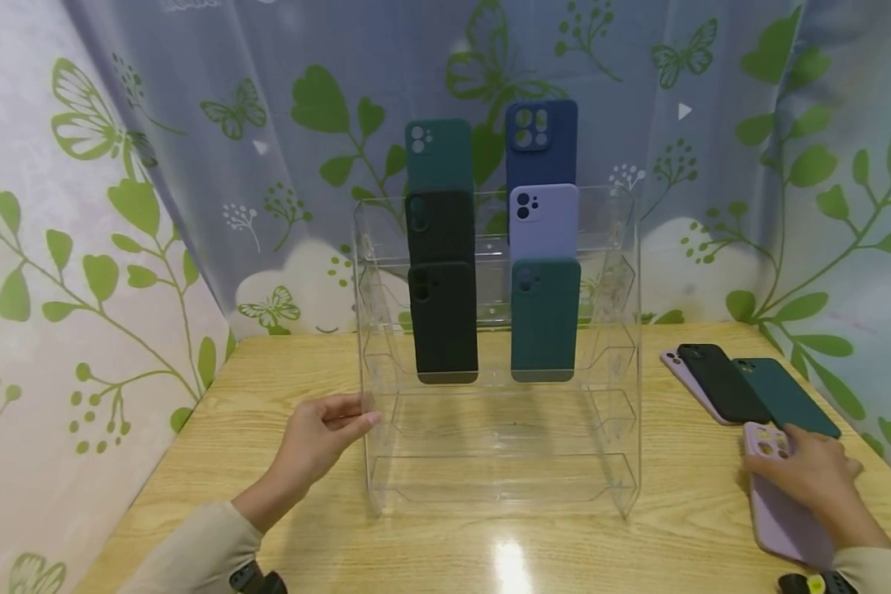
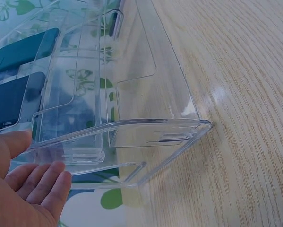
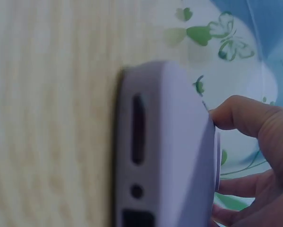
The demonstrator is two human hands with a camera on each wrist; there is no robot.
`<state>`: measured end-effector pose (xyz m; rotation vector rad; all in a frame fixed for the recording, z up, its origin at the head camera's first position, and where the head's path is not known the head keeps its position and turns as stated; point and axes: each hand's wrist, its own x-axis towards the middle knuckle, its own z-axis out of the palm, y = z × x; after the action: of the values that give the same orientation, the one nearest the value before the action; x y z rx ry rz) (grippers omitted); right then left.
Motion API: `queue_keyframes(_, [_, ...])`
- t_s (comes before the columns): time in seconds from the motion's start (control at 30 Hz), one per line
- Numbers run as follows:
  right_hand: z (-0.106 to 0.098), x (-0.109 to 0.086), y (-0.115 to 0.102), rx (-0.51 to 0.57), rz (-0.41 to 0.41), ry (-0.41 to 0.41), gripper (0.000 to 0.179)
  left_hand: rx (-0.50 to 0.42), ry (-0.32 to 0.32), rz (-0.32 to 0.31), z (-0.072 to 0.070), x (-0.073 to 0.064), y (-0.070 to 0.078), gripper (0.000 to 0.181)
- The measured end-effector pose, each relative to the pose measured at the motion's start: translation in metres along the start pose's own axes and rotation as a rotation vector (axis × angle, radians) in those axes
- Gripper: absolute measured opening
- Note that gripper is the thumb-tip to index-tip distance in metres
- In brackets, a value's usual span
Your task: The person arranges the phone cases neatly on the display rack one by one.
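Note:
A clear acrylic display rack (image 1: 499, 478) with stepped tiers stands at the middle of the table. My left hand (image 1: 319, 437) grips its left side panel, thumb at the front edge and fingers at the outer face; the left wrist view shows the thumb (image 2: 18, 141) at the panel's edge. At the right, my right hand (image 1: 817, 470) holds a light purple phone case (image 1: 783, 524) near its camera cutouts, thumb on one side and fingers on the other. In the right wrist view the case's (image 3: 186, 156) bottom end, with its port slots, faces the camera.
Phone cases stand in two columns on the rack: green (image 1: 440, 157), black (image 1: 444, 330), blue (image 1: 542, 165), lilac (image 1: 545, 223) and teal (image 1: 545, 330). Beyond my right hand lie a black case (image 1: 723, 384), a teal case (image 1: 787, 396) and a pink one (image 1: 694, 388). A patterned curtain (image 1: 267, 206) hangs behind.

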<state>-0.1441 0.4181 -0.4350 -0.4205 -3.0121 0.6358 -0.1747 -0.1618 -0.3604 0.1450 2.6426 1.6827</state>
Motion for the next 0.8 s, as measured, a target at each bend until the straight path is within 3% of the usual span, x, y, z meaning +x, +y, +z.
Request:
queue_keyframes(0.33, [-0.015, -0.014, -0.046, 0.129, -0.093, 0.188, 0.084, -0.004, -0.005, 0.001, 0.000, 0.000, 0.000, 0.047])
queue_keyframes(0.8, [-0.046, -0.048, -0.123, 0.257, -0.161, 0.318, 0.096, -0.014, -0.009, 0.011, 0.000, -0.001, 0.000, 0.044])
